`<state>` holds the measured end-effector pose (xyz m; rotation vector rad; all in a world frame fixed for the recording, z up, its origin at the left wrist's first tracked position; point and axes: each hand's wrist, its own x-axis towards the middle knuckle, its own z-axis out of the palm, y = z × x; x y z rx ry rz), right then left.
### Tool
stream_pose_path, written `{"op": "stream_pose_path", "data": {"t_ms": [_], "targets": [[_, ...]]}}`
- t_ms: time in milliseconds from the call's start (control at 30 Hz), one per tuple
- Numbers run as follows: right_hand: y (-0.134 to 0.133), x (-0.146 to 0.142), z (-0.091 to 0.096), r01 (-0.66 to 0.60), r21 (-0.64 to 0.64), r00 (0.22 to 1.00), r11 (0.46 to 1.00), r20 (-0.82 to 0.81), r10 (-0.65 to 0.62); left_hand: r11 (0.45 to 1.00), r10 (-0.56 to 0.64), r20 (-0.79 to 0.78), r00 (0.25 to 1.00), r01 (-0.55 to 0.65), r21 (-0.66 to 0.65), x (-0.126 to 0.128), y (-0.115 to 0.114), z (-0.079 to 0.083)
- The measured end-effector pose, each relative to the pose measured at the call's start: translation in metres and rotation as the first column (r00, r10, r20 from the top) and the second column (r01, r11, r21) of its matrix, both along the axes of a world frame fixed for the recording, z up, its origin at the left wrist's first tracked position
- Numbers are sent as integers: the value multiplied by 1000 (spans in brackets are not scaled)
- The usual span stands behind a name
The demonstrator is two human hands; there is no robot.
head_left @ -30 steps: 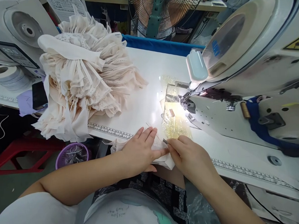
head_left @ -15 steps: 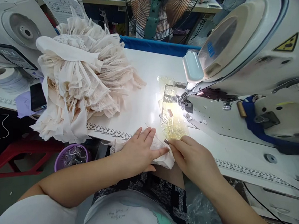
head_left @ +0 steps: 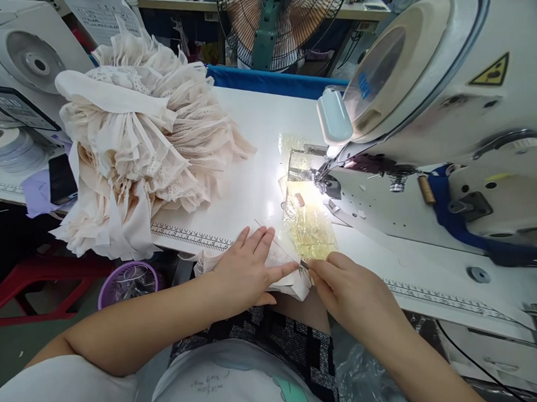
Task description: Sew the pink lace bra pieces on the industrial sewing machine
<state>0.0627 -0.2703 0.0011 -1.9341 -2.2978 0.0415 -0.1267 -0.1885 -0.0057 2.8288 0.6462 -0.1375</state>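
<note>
My left hand (head_left: pixel 245 269) lies flat with fingers spread on a pale pink piece of fabric (head_left: pixel 294 284) at the table's front edge. Part of that fabric is hidden under the palm, and lace shows at its left end. Pinched in my right hand (head_left: pixel 350 284) is a small dark metal tool (head_left: pixel 304 264); its kind cannot be made out, as the fingers cover most of it. The tool's tip is at the fabric, close beside a fingertip of my left hand. Behind both hands, a yellowish clear plastic sheet (head_left: pixel 313 231) runs up to the lit needle area of the sewing machine (head_left: pixel 406 77).
A large heap of pale lace-trimmed fabric pieces (head_left: pixel 132 136) sits on the left of the white table (head_left: pixel 240 115). Beyond the table is a fan (head_left: pixel 265 31). A purple bin (head_left: pixel 152 272) and a red stool (head_left: pixel 41 278) stand below at left. Another machine (head_left: pixel 32 51) fills the upper left.
The tool in my right hand has come down slightly to the fabric beside my left fingertip. My left hand keeps its flat pose. The whole view has shifted a little.
</note>
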Motion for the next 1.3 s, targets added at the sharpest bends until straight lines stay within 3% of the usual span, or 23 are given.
{"op": "stream_pose_path", "data": {"t_ms": [233,433,600,767,833,933,1000,1167,1300], "targets": [[3,-3,1,65,134,986,989,-163,-43,1000,2,15,1000,-2,13,-2,0,-5],[13,-7,-7,99,33,984,995,-152,-93,1000,6,15,1000,-6,21,-2,0,-7],[2,2,-8,84,-35,987,996,-134,-88,1000,1,5,1000,-1,15,-2,0,-4],[-10,28,3,179,-7,924,984,-341,-171,999,-11,15,1000,11,-32,-6,3,-2],[-8,48,6,338,-2,863,941,-398,-310,998,-25,19,1000,26,-49,-8,4,-1],[3,87,4,637,-55,693,769,-398,-602,998,-43,16,999,44,-40,-11,5,-1],[12,113,0,730,-87,609,678,-367,-703,999,-44,29,999,44,-12,-13,5,-3],[25,152,-8,767,-74,597,637,-281,-752,997,-59,98,993,53,56,-15,6,-11],[23,142,-3,782,-18,607,623,-203,-768,998,-55,75,996,52,42,-14,6,-11]]}}
